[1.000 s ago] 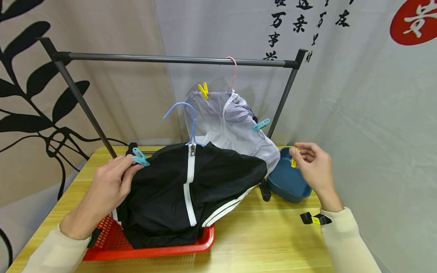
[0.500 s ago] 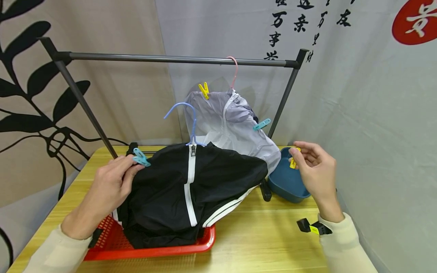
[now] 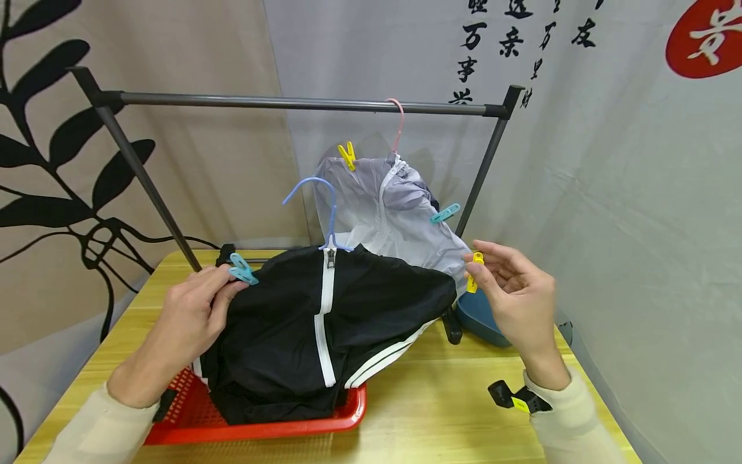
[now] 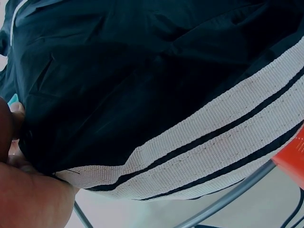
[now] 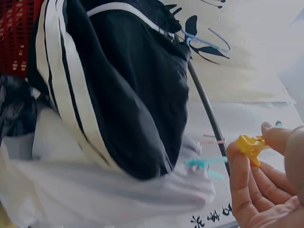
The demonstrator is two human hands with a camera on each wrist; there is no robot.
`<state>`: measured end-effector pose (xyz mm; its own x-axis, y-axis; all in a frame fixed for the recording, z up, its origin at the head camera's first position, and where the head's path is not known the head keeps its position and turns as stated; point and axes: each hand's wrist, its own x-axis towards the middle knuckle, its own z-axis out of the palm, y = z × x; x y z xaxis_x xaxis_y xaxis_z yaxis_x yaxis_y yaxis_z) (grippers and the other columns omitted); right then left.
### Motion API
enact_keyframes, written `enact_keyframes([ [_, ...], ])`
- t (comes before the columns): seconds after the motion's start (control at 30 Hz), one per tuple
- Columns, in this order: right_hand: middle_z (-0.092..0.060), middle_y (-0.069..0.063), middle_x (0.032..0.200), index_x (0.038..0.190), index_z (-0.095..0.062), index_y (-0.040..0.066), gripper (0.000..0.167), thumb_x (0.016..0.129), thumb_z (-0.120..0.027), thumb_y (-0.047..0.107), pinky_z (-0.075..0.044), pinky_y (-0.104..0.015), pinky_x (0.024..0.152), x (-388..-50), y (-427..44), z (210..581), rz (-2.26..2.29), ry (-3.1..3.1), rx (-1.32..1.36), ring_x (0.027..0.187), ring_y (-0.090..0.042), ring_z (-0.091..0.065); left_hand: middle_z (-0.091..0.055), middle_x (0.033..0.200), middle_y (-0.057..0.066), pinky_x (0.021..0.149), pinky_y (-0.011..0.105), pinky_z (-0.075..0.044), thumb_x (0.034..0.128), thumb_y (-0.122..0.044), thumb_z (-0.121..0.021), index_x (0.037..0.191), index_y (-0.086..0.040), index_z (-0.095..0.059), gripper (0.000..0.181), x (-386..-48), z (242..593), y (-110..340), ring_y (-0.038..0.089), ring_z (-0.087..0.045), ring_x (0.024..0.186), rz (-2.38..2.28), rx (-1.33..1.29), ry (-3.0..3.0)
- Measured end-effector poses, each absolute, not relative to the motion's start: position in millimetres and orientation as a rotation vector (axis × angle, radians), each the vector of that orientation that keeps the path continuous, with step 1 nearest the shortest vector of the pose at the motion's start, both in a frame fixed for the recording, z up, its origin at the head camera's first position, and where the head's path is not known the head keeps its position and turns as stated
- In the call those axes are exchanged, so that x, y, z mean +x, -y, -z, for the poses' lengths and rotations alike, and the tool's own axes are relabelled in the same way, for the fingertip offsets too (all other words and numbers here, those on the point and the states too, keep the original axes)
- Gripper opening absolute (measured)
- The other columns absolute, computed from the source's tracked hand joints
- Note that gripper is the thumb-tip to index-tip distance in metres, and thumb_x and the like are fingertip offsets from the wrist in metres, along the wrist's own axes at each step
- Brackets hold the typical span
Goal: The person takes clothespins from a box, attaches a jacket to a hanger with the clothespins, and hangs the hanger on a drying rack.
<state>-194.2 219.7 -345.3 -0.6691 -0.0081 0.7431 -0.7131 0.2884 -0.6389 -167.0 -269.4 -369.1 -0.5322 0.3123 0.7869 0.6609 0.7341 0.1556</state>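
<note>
A black jacket (image 3: 382, 290) with a white zip strip and striped sleeves is on a blue hanger (image 3: 332, 212), whose hook stands free of the rail. My left hand (image 3: 194, 309) grips the jacket at its left shoulder, where a light-blue clothespin (image 3: 242, 269) sits right by the fingertips. Black cloth fills most of the left wrist view, with the thumb and fingers (image 4: 16, 114) at its left edge. Between thumb and fingertips, my right hand (image 3: 518, 296) pinches a yellow clothespin (image 3: 475, 274), beside the jacket's right sleeve and apart from it.
A grey jacket (image 3: 400, 225) hangs behind from a pink hanger (image 3: 399, 125) on the dark metal rail (image 3: 261, 100), with yellow and light-blue clothespins on it. Under the black jacket lies a red basket (image 3: 324, 425). A blue bin (image 3: 478, 322) stands partly behind my right hand.
My right hand, with the yellow clothespin, has moved left from over the blue bin toward the jacket's right sleeve. My left hand has stayed almost still at the shoulder.
</note>
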Motion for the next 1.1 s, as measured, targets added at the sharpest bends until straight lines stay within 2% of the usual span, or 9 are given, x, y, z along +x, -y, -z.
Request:
enact_keyframes([
  [0.17, -0.09, -0.011, 0.117, 0.14, -0.081, 0.0, 0.045, 0.098, -0.085, -0.015, -0.066, -0.016, 0.082, -194, -209, 345, -1.439, 1.952, 0.67, 0.097, -0.005, -0.085, -0.078, 0.092, 0.007, 0.074, 0.027, -0.052, 0.1209, -0.028, -0.061, 0.104, -0.005, -0.075, 0.031, -168, 368, 269, 0.017, -0.064, 0.078, 0.56, -0.733, 2.154],
  [0.33, -0.088, -0.023, 0.116, 0.139, -0.082, 0.002, 0.039, 0.101, -0.085, -0.008, -0.066, -0.015, 0.08, -196, -200, 346, -1.437, 1.971, 0.693, 0.099, -0.003, -0.086, -0.076, 0.09, 0.006, 0.072, 0.026, -0.051, 0.1221, -0.035, -0.056, 0.103, -0.006, -0.074, 0.039, -169, 368, 270, 0.016, -0.062, 0.077, 0.556, -0.737, 2.156],
  [0.47, -0.088, -0.025, 0.117, 0.136, -0.082, 0.001, 0.035, 0.101, -0.086, -0.004, -0.068, -0.019, 0.085, -198, -192, 343, -1.48, 1.945, 0.721, 0.1, -0.006, -0.087, -0.076, 0.09, 0.006, 0.073, 0.027, -0.052, 0.1199, -0.025, -0.064, 0.104, -0.006, -0.074, 0.028, -169, 368, 271, 0.016, -0.062, 0.077, 0.553, -0.737, 2.156],
  [0.6, -0.088, -0.025, 0.116, 0.133, -0.081, -0.001, 0.033, 0.1, -0.086, -0.006, -0.065, -0.016, 0.079, -201, -183, 339, -1.513, 1.91, 0.748, 0.101, -0.009, -0.088, -0.078, 0.093, 0.006, 0.075, 0.028, -0.054, 0.1143, -0.012, -0.073, 0.104, -0.006, -0.075, 0.012, -168, 368, 272, 0.016, -0.064, 0.078, 0.552, -0.731, 2.16],
  [0.73, -0.087, -0.027, 0.113, 0.129, -0.08, -0.007, 0.03, 0.1, -0.088, -0.002, -0.067, -0.018, 0.084, -203, -175, 337, -1.558, 1.879, 0.75, 0.102, -0.01, -0.089, -0.078, 0.095, 0.005, 0.077, 0.028, -0.055, 0.1162, -0.017, -0.07, 0.105, -0.006, -0.075, 0.016, -168, 367, 272, 0.015, -0.064, 0.079, 0.553, -0.731, 2.163],
  [0.83, -0.089, -0.024, 0.111, 0.125, -0.08, -0.009, 0.029, 0.099, -0.089, 0.001, -0.07, -0.025, 0.092, -203, -170, 336, -1.617, 1.85, 0.745, 0.102, -0.012, -0.089, -0.078, 0.095, 0.005, 0.076, 0.027, -0.054, 0.1185, -0.023, -0.065, 0.105, -0.007, -0.076, 0.023, -168, 367, 272, 0.014, -0.063, 0.078, 0.558, -0.735, 2.16],
  [1.0, -0.091, -0.009, 0.108, 0.119, -0.08, -0.011, 0.026, 0.097, -0.091, -0.002, -0.07, -0.027, 0.092, -204, -163, 335, -1.721, 1.787, 0.749, 0.099, -0.014, -0.09, -0.08, 0.097, 0.004, 0.078, 0.029, -0.057, 0.1174, -0.019, -0.068, 0.106, -0.007, -0.077, 0.018, -168, 367, 271, 0.015, -0.066, 0.079, 0.561, -0.743, 2.159],
  [1.1, -0.091, -0.006, 0.107, 0.116, -0.08, -0.01, 0.025, 0.096, -0.091, -0.001, -0.071, -0.027, 0.091, -204, -157, 334, -1.74, 1.777, 0.74, 0.098, -0.013, -0.09, -0.081, 0.098, 0.004, 0.08, 0.032, -0.057, 0.1182, -0.021, -0.067, 0.106, -0.008, -0.077, 0.02, -167, 367, 271, 0.014, -0.067, 0.08, 0.561, -0.744, 2.161],
])
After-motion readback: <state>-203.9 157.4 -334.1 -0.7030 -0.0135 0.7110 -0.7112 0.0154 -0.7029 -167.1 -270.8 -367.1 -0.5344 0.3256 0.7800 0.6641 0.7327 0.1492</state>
